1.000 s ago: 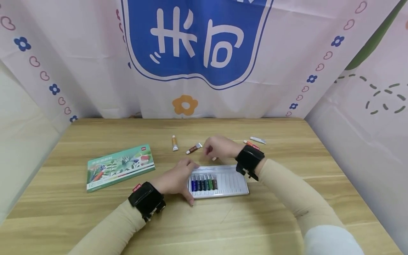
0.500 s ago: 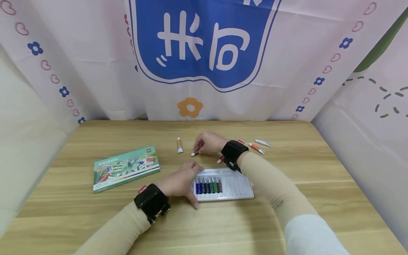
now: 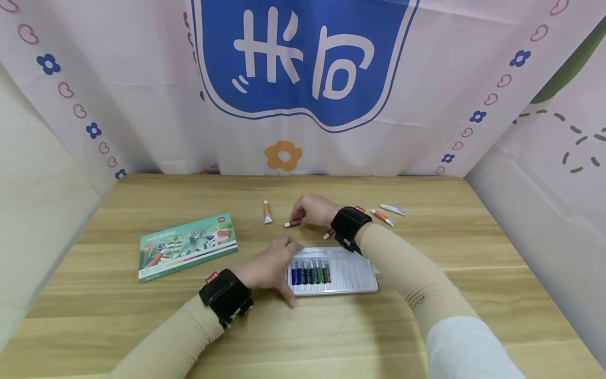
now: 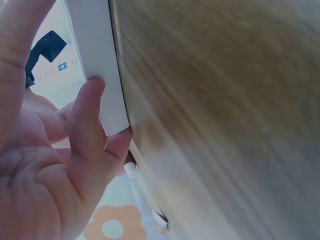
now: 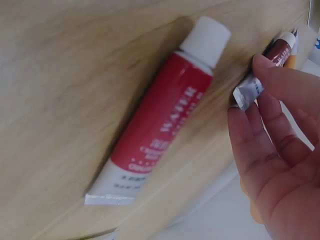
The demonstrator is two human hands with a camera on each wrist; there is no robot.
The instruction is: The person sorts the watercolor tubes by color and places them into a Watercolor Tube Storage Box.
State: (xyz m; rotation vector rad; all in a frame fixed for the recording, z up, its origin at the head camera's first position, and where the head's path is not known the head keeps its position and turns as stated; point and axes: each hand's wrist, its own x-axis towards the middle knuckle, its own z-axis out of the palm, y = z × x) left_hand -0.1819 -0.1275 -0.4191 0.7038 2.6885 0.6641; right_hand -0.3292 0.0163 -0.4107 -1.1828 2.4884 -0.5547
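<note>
My left hand holds the left end of a white paint tray, fingers at its back corner and thumb at its front corner. Several blue, green and brown paint tubes lie in the tray's left slots. Behind the tray, my right hand pinches a dark reddish-brown paint tube by its silver crimped end, between thumb and fingertips. That tube lies at or just above the table; which of the two I cannot tell. A red paint tube with a white cap lies close by, partly hidden under my right wrist in the head view.
A yellow-orange paint tube lies beyond the tray. Off to the right are an orange-red tube and a white one. A green paint box lies at the left. A printed curtain hangs along the table's back edge.
My right hand has moved left to the reddish-brown tube and now pinches it, uncovering the orange-red tube. The left hand stays on the tray. The head view has shifted slightly.
</note>
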